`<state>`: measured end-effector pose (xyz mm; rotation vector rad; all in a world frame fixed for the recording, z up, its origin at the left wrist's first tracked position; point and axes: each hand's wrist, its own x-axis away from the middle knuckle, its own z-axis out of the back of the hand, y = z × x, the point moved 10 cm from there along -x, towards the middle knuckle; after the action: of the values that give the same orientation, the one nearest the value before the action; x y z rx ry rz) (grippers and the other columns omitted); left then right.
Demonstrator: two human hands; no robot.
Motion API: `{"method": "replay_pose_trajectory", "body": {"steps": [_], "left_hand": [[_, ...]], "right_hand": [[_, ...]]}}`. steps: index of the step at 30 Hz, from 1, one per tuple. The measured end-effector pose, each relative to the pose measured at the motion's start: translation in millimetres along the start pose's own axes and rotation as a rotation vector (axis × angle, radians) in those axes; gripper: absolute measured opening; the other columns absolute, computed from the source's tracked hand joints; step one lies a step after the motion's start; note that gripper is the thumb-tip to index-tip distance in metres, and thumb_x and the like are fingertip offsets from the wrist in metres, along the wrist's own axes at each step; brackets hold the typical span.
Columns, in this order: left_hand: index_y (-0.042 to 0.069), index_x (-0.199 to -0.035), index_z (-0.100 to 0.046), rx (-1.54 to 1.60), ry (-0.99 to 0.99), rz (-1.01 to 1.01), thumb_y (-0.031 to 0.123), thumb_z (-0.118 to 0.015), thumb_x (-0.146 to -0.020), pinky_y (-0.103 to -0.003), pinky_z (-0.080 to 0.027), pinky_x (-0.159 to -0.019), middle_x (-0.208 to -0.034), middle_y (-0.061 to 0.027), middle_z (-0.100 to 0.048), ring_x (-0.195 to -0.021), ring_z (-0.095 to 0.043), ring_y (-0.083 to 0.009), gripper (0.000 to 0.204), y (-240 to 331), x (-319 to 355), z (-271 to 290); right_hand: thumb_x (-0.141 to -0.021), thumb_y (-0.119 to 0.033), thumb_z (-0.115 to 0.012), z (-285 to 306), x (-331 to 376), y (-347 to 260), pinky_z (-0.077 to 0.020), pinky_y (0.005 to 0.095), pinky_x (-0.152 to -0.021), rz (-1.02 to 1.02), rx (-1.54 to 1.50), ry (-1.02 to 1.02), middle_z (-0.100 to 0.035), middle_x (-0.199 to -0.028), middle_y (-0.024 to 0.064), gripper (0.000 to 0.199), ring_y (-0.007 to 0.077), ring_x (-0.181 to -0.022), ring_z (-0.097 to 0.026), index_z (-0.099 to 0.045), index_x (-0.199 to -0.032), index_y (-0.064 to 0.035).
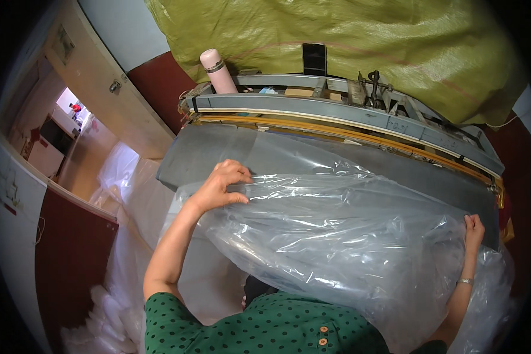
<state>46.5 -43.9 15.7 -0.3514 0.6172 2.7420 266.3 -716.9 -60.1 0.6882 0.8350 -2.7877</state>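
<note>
A green shirt [289, 312] with dark dots lies closest, two buttons [323, 336] on its front; a metal band [465, 281] circles the right wrist. Just beyond is a broad clear plastic film [312, 236], draped over the grey-topped desk [203, 150] and falling from its near edge toward the person.

The left hand [224, 184] is at the film's left part, its fingers curved and the thumb standing well apart from them; no pinch shows there. The right hand [473, 230] is at the film's right side, fingers narrowed together, apparently pinching its border.

The film looks light, limp and slick: wrinkles and bright glints run across it, and it probably slides easily, clings to itself and gives no stiffness to push against. It seems unlikely to break, though a fingernail or sharp corner could tear or stretch it. The best hold is probably at two well-separated points along a border, with a gathered fold between thumb and fingers; the loose middle offers little grip.

Past the desk's grey top run an orange strip [360, 131] and a grey metal frame [289, 105]; marks on the frame look handwritten but are too small to read surely. A pink bottle [218, 72] and a dark screw clamp [374, 85] stand there, before a yellow-green sheet [395, 41]. No brand or label is legible on the film.
</note>
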Motion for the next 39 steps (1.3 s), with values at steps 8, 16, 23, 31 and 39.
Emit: {"method": "replay_pose_trajectory", "body": {"steps": [8, 16, 23, 31, 39], "left_hand": [[0.008, -0.085, -0.059, -0.286, 0.042, -0.070, 0.018, -0.069, -0.071, -0.038, -0.035, -0.087, -0.095, -0.0024, -0.059, -0.095, -0.052, -0.0240, 0.020, 19.0, 12.6, -3.0], [0.003, -0.082, -0.060, 0.279, 0.321, 0.450, 0.010, -0.054, -0.084, -0.036, -0.046, -0.065, -0.072, -0.0086, -0.060, -0.068, -0.058, -0.0304, 0.009, -121.0, -53.6, -10.9], [0.007, -0.072, -0.059, -0.279, 0.452, 0.347, 0.015, -0.060, -0.078, -0.041, -0.044, -0.068, -0.077, -0.0090, -0.060, -0.081, -0.055, -0.0293, 0.009, -119.3, -85.6, -44.3], [0.007, -0.080, -0.056, -0.241, 0.442, 0.484, 0.018, -0.064, -0.077, -0.042, -0.045, -0.064, -0.074, -0.0105, -0.061, -0.076, -0.058, -0.0303, 0.014, -111.3, -87.9, -45.5], [0.010, -0.086, -0.059, -0.239, 0.402, 0.442, 0.021, -0.066, -0.076, -0.043, -0.045, -0.060, -0.076, -0.0104, -0.065, -0.071, -0.061, -0.0332, 0.017, -106.5, -93.3, -49.8]], "right_hand": [[-0.083, -0.014, -0.062, -4.0, 1.8, 14.7, -0.0317, 0.0257, -0.051, -0.053, -0.068, -0.006, -0.039, -0.057, 0.0015, 0.023, 0.0086, -0.057, -0.034, -0.049, -0.071, -0.0005], [-0.083, -0.013, -0.062, -2.5, 2.0, -1.3, -0.0279, 0.0235, -0.049, -0.088, -0.107, -0.014, -0.035, -0.058, -0.0025, 0.024, 0.0061, -0.057, -0.031, -0.047, -0.069, -0.0015], [-0.080, -0.008, -0.064, 12.2, 11.5, 31.2, -0.0287, 0.0183, -0.051, -0.172, -0.247, 0.039, -0.040, -0.061, -0.0078, 0.017, 0.0016, -0.058, -0.035, -0.052, -0.070, -0.0031], [-0.082, -0.007, -0.063, 36.1, 41.2, 68.2, -0.0309, 0.0155, -0.057, -0.189, -0.432, 0.080, -0.044, -0.069, -0.0076, 0.012, 0.0007, -0.063, -0.039, -0.053, -0.075, -0.0048], [-0.082, -0.007, -0.063, 53.0, 54.9, 68.0, -0.0318, 0.0155, -0.058, -0.240, -0.446, 0.085, -0.045, -0.070, -0.0076, 0.011, 0.0011, -0.064, -0.040, -0.054, -0.077, -0.0047]]}}
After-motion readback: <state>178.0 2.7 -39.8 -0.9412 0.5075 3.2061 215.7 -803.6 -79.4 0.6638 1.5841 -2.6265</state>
